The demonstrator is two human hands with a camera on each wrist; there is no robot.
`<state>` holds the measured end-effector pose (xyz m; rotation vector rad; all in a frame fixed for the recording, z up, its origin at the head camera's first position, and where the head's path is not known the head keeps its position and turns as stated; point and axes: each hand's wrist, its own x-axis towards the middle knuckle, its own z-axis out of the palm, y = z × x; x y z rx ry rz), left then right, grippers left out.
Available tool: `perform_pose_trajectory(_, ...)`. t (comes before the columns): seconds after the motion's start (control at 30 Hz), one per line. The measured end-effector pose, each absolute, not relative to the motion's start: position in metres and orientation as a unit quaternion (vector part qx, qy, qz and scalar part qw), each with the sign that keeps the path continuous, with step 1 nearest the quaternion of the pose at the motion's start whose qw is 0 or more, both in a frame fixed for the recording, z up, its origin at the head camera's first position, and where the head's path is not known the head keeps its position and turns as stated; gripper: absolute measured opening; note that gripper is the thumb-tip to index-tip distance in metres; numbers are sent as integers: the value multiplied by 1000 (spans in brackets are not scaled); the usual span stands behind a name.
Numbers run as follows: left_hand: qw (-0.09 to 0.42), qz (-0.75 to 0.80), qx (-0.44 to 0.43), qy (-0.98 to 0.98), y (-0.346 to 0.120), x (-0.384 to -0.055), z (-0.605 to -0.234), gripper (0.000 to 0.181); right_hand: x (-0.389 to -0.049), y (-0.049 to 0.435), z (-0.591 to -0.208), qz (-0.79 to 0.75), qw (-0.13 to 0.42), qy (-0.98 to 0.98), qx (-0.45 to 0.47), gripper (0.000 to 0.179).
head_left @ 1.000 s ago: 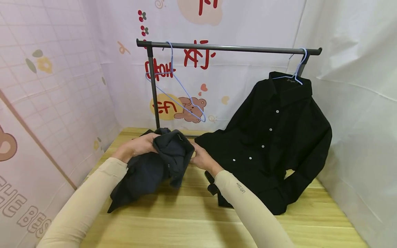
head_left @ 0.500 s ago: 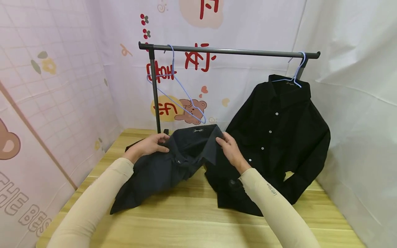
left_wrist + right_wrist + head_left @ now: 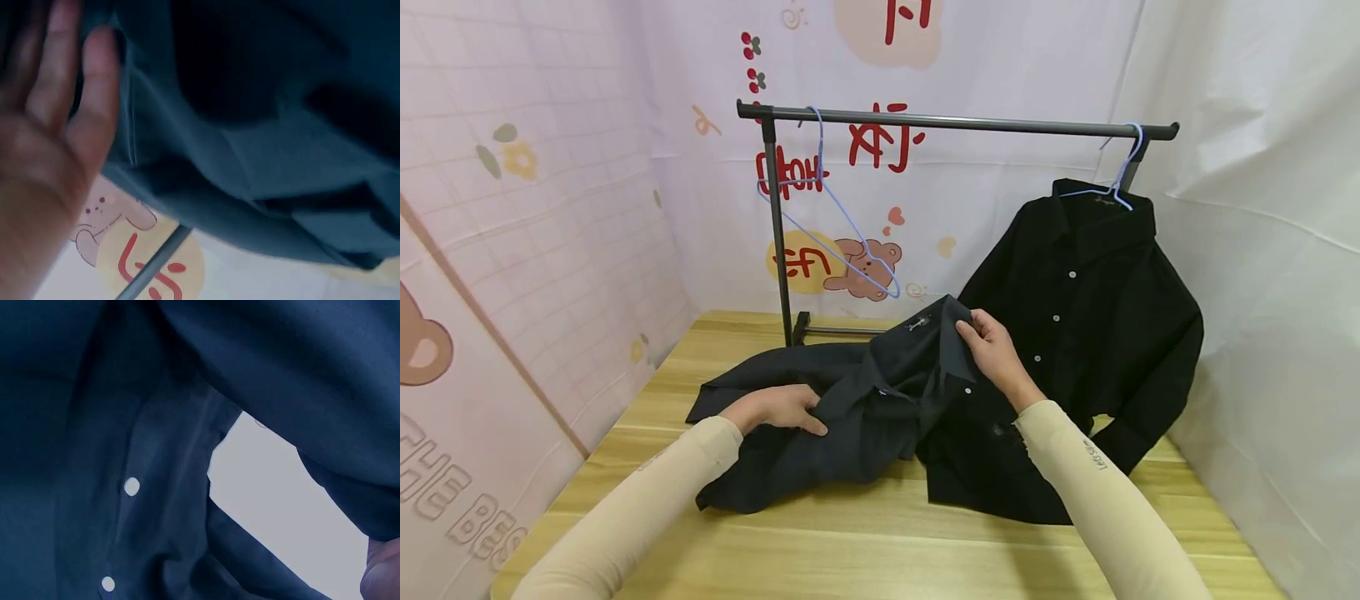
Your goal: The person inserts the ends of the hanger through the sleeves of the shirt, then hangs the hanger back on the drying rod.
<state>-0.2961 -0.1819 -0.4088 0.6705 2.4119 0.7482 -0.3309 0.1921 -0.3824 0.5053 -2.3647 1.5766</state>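
Observation:
A dark navy-black button-up shirt (image 3: 850, 442) lies crumpled on the table at left centre, its collar raised. My right hand (image 3: 1000, 354) pinches the collar (image 3: 955, 350) between thumb and fingers and holds it up. On the shirt's left front rests my left hand (image 3: 782, 408); in the left wrist view its fingers (image 3: 59, 81) are extended along the cloth. A second black shirt (image 3: 1105, 317) with white buttons hangs on a blue hanger at right, overlapped by the held collar. In the right wrist view, dark cloth fills most of the picture, with fingertips (image 3: 382, 578) at the lower right edge.
A grey metal clothes rack (image 3: 955, 122) stands at the back of the wooden table (image 3: 820, 558). From its left end hangs a bare blue wire hanger (image 3: 842, 212). Printed white curtains (image 3: 1022, 50) enclose the back and sides.
The bunched shirt has been opened out, its collar now spread and label showing. My right hand has drawn the collar rightward; my left hand has moved down from near the collar onto the shirt front.

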Motion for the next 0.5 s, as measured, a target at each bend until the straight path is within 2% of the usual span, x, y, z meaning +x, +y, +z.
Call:
perform_pose_trajectory(0.07,201,266,258,907,-180,-298,-409,12,-331,198,-376,528,141,-822,162,30)
perform_pose_trajectory(0.13,112,253,245,929,-180,-303,-405,7,-331,205,-366,515,168,-828,147,30)
perform_pose_trajectory(0.27,-40,268,185,945,-180,-314,-391,7,-328,218,-336,476,266,-831,107,28)
perform_pose_trajectory(0.4,-141,322,147,925,-175,-322,-370,12,-323,226,-305,464,366,-804,71,28)
perform_pose_trajectory(0.5,-189,338,130,913,-172,-326,-361,13,-322,227,-302,468,405,-782,73,29)
